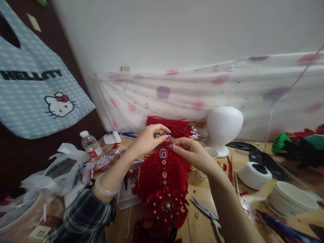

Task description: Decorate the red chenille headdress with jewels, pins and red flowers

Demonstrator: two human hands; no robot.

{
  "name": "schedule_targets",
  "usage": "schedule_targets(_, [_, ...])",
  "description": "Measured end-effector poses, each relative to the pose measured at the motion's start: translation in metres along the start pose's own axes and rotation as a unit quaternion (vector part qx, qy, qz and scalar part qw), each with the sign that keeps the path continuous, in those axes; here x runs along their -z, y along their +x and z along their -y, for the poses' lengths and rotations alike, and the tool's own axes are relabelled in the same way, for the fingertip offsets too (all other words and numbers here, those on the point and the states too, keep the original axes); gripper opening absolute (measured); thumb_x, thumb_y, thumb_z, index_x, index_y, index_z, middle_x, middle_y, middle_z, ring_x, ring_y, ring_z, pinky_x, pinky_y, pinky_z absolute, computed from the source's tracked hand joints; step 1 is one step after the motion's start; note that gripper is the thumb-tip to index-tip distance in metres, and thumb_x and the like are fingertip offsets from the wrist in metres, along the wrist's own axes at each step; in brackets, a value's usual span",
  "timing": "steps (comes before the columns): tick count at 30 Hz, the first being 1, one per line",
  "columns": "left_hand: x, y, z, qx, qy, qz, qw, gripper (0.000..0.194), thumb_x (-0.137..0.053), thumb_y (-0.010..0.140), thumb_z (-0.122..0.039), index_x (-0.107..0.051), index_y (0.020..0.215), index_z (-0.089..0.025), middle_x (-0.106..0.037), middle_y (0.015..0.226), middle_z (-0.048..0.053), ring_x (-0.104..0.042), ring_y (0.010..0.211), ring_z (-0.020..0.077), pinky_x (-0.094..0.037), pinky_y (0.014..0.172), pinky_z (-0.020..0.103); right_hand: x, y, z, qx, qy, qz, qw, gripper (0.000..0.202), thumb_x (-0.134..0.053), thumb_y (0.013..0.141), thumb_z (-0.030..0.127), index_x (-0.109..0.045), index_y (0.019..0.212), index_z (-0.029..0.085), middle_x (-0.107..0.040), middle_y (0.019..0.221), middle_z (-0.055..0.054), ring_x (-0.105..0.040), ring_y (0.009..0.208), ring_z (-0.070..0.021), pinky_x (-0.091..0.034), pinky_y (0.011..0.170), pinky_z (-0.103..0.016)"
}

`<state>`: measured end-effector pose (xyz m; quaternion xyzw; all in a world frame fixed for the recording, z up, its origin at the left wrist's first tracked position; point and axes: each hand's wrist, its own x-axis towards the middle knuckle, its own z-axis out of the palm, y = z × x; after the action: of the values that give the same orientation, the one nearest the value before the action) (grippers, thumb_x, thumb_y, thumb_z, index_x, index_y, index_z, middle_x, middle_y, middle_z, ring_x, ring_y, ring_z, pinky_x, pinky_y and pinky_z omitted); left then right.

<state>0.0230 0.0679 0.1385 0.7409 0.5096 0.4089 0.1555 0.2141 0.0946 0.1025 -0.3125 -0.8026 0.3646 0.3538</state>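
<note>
A red velvet headdress (152, 173) stands in the middle of the table. Down its centre runs a row of jewels, topped by a blue gem (163, 154) in a pale setting. A red flower (167, 204) with pearl beads sits on its lower front. At the far top edge, my left hand (153, 136) is closed in a pinch, with small red and blue beads by its fingertips. Facing it, my right hand (188, 148) has its thumb and bent fingers closed at the same edge. What exactly either pinch holds is hidden.
Behind lie red stems (167, 125); a white foam head (224, 126) stands right of them. Scissors (206, 209) lie near my right forearm. A thread cone (254, 174) and white bowls (291, 199) are farther right. At left are a plastic bottle (91, 145) and plastic bags (54, 168).
</note>
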Motion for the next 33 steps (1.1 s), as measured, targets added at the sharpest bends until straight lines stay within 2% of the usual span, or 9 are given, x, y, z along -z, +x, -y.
schedule_targets(4, [-0.002,0.003,0.005,0.0,0.012,0.006,1.0,0.015,-0.064,0.081,-0.016,-0.071,0.094,-0.02,-0.077,0.1,0.004,-0.068,0.094,0.0199,-0.05,0.092,0.039,-0.009,0.008,-0.003,0.013,0.004,0.004,1.0,0.023,-0.059,0.085,0.036,-0.068,0.071,0.019,-0.069,0.083,-0.004,-0.061,0.08,-0.0192,-0.047,0.074,-0.031])
schedule_targets(8, [0.003,-0.003,0.011,0.01,0.021,-0.011,1.0,0.015,-0.063,0.084,-0.02,-0.072,0.096,-0.02,-0.077,0.103,0.006,-0.068,0.098,0.0222,-0.05,0.092,0.041,-0.016,0.012,-0.007,0.002,0.019,-0.005,1.0,0.022,-0.057,0.084,0.033,-0.067,0.069,0.02,-0.069,0.087,-0.004,-0.062,0.082,-0.0193,-0.048,0.077,-0.033])
schedule_targets(12, [0.011,-0.009,0.012,0.014,0.027,-0.022,0.999,0.015,-0.061,0.086,-0.02,-0.072,0.097,-0.021,-0.078,0.101,0.005,-0.069,0.096,0.0219,-0.049,0.091,0.039,-0.018,0.011,-0.006,-0.002,0.021,-0.01,1.0,0.021,-0.056,0.083,0.032,-0.065,0.068,0.02,-0.069,0.088,-0.004,-0.063,0.082,-0.0193,-0.047,0.078,-0.033])
schedule_targets(16, [0.011,-0.009,0.01,0.01,0.022,-0.016,1.0,0.014,-0.061,0.087,-0.02,-0.072,0.095,-0.021,-0.078,0.102,0.004,-0.068,0.097,0.0215,-0.05,0.089,0.038,-0.017,0.01,0.0,0.002,0.009,-0.011,1.0,0.02,-0.056,0.083,0.032,-0.065,0.07,0.02,-0.069,0.085,-0.004,-0.062,0.082,-0.0195,-0.046,0.077,-0.033])
schedule_targets(22, [0.009,-0.01,0.011,0.013,-0.013,-0.048,0.999,0.013,-0.061,0.086,-0.022,-0.071,0.094,-0.021,-0.077,0.099,0.003,-0.068,0.094,0.0207,-0.05,0.086,0.036,-0.015,0.009,0.007,0.016,-0.015,-0.012,1.0,0.017,-0.057,0.082,0.029,-0.068,0.072,0.021,-0.072,0.088,-0.005,-0.064,0.086,-0.0208,-0.046,0.082,-0.036])
schedule_targets(25, [0.011,-0.013,0.015,0.026,-0.032,-0.093,0.995,0.013,-0.061,0.087,-0.027,-0.07,0.093,-0.02,-0.075,0.098,0.004,-0.066,0.095,0.0214,-0.048,0.088,0.036,-0.011,0.006,0.009,0.007,-0.018,-0.03,0.999,0.016,-0.058,0.082,0.031,-0.069,0.076,0.02,-0.073,0.09,-0.006,-0.065,0.087,-0.0219,-0.048,0.082,-0.038])
schedule_targets(29, [0.01,-0.018,0.026,0.062,-0.094,-0.149,0.983,0.017,-0.06,0.086,-0.03,-0.066,0.098,-0.018,-0.072,0.106,0.007,-0.064,0.103,0.0221,-0.045,0.098,0.038,-0.006,-0.002,0.006,-0.003,-0.001,-0.07,0.998,0.017,-0.061,0.082,0.035,-0.07,0.085,0.02,-0.073,0.102,-0.008,-0.067,0.093,-0.0235,-0.05,0.085,-0.039])
schedule_targets(31, [0.006,-0.021,0.031,0.087,-0.139,-0.147,0.976,0.022,-0.061,0.085,-0.03,-0.063,0.103,-0.017,-0.07,0.113,0.009,-0.064,0.107,0.0221,-0.045,0.1,0.039,-0.005,-0.004,0.002,-0.006,0.005,-0.093,0.996,0.019,-0.062,0.083,0.037,-0.07,0.087,0.021,-0.071,0.107,-0.008,-0.067,0.096,-0.0239,-0.051,0.086,-0.039])
schedule_targets(33, [0.002,-0.026,0.035,0.114,-0.184,-0.119,0.969,0.027,-0.061,0.085,-0.03,-0.061,0.107,-0.015,-0.069,0.117,0.012,-0.066,0.106,0.0217,-0.046,0.098,0.038,-0.006,-0.004,-0.002,-0.007,0.009,-0.111,0.994,0.019,-0.061,0.084,0.038,-0.069,0.086,0.021,-0.071,0.108,-0.009,-0.066,0.095,-0.0237,-0.051,0.084,-0.039])
